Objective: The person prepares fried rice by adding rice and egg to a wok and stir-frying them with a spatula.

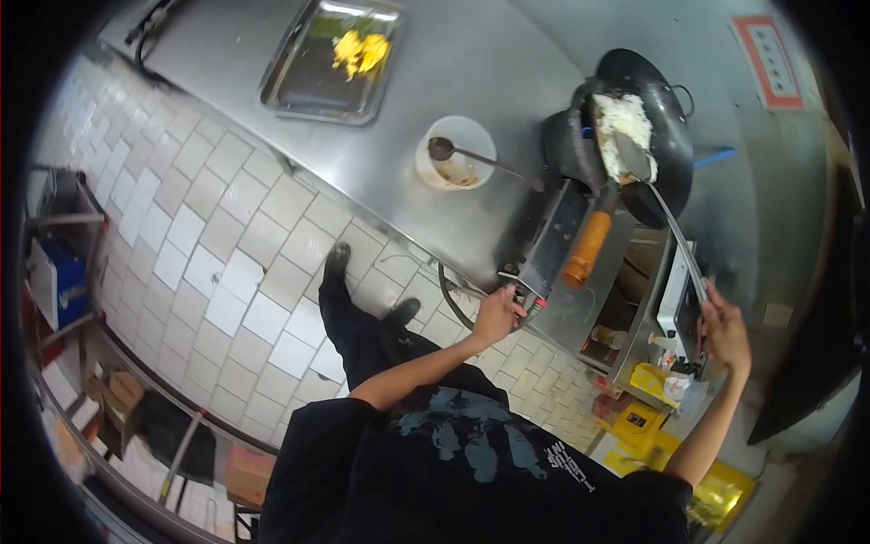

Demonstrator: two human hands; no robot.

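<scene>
My right hand [725, 334] is wrapped round the long metal handle of a wok spatula [678, 231]. The spatula's flat blade rests on white food [625, 122], perhaps rice, in a black wok [666, 100]. The wok sits tilted on the stove, its orange-brown wooden handle [589, 249] pointing towards me. My left hand [500, 317] is closed at the stove's front edge, beside a red-tipped fitting [538, 306] and a black hose. Its fingers are curled; what they grip, if anything, is not clear.
On the steel counter [362, 172] stand a white tub [458, 172] with a ladle across it and a metal tray [317, 100] holding yellow food. Yellow containers [634, 431] are low at the right. Shelves with boxes [249, 471] line the lower left.
</scene>
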